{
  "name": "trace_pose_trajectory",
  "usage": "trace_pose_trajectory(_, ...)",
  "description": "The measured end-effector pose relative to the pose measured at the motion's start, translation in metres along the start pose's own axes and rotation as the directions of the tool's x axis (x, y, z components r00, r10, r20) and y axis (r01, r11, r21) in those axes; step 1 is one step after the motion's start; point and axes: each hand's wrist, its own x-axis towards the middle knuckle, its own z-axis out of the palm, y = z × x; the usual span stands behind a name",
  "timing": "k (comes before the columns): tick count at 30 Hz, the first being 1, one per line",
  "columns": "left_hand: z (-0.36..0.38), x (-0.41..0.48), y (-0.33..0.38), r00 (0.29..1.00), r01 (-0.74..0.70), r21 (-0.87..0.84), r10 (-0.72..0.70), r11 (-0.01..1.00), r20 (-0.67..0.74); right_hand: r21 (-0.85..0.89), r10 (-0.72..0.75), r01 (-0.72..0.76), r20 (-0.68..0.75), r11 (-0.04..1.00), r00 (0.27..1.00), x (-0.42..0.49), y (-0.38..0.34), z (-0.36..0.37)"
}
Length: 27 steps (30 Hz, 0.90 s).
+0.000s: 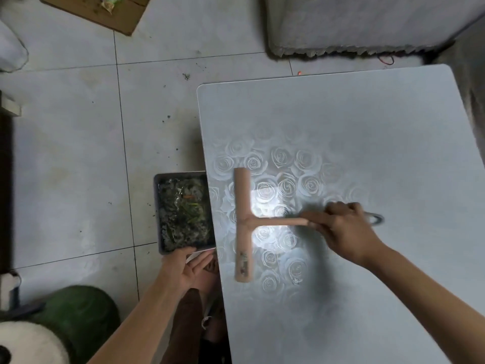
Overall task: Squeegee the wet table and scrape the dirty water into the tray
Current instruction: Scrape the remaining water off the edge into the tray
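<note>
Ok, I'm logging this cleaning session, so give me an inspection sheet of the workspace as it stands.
Surface: table, rose-patterned, glare by the blade.
Job's things: squeegee on the table near its left edge; tray beside that edge, holding dark wet debris.
Clutter: cardboard on the floor, dirt specks.
Hands: right hand grips the squeegee handle; left hand holds the tray's near rim.
Cables: nothing seen.
Surroundings: tiled floor, green plush toy.

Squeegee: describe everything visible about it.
The squeegee is T-shaped and pale pinkish-tan, plastic by its look. Its long head rests on the table near the left edge, close to the tray, with a small label near the end nearest the person. The handle points right, in the grip of the right hand; a dark loop shows past the hand. It is slightly blurred.
</note>
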Motion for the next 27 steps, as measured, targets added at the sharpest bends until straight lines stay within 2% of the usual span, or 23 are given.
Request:
trace_pose_trajectory(4, -0.002, 0.002, 0.000, 1.000, 0.007, -0.011, -0.007, 1.000, 0.007, -0.065, -0.118, 0.113, -0.092, 0.991, 0.989, 0.025, -0.004, -0.014)
trace_pose_trajectory(6, -0.002, 0.003, 0.000, 1.000, 0.015, -0.015, -0.015, 1.000, 0.007, -0.099, -0.052, 0.037, -0.151, 0.994, 0.987, 0.021, 0.024, -0.027)
trace_pose_trajectory(9, -0.003, 0.005, -0.002, 1.000, 0.027, -0.008, -0.027, 1.000, 0.011, -0.115, 0.099, -0.107, -0.071, 0.988, 0.993, 0.014, 0.051, -0.038)
trace_pose_trajectory(12, -0.005, 0.007, -0.003, 1.000, 0.021, -0.027, -0.020, 0.999, 0.018, -0.087, 0.113, -0.114, -0.011, 0.990, 0.993, 0.027, 0.034, -0.025)
trace_pose_trajectory(16, -0.007, 0.010, -0.005, 0.999, 0.019, -0.040, -0.018, 0.999, 0.033, -0.007, 0.042, -0.042, 0.065, 0.999, 0.997, 0.058, -0.010, 0.004)
trace_pose_trajectory(17, -0.008, 0.011, -0.005, 0.999, 0.019, -0.047, -0.017, 0.999, 0.032, -0.004, 0.009, -0.009, 0.054, 1.000, 0.999, 0.064, -0.022, 0.007)
trace_pose_trajectory(20, -0.008, 0.014, -0.006, 0.999, 0.035, -0.042, -0.034, 0.999, 0.026, -0.046, -0.072, 0.068, -0.095, 0.997, 0.993, 0.067, -0.036, -0.001)
trace_pose_trajectory(23, -0.007, 0.014, -0.004, 0.998, 0.051, -0.035, -0.050, 0.998, 0.040, -0.021, 0.071, -0.075, -0.161, 0.997, 0.984, 0.059, -0.007, -0.019)
trace_pose_trajectory(25, -0.008, 0.013, -0.003, 0.998, 0.058, -0.035, -0.057, 0.998, 0.034, 0.019, 0.185, -0.184, -0.126, 0.983, 0.975, 0.047, 0.024, -0.029)
trace_pose_trajectory(27, -0.008, 0.013, -0.003, 0.998, 0.061, -0.032, -0.060, 0.998, 0.021, -0.017, 0.255, -0.256, -0.056, 0.967, 0.965, 0.033, 0.053, -0.038)
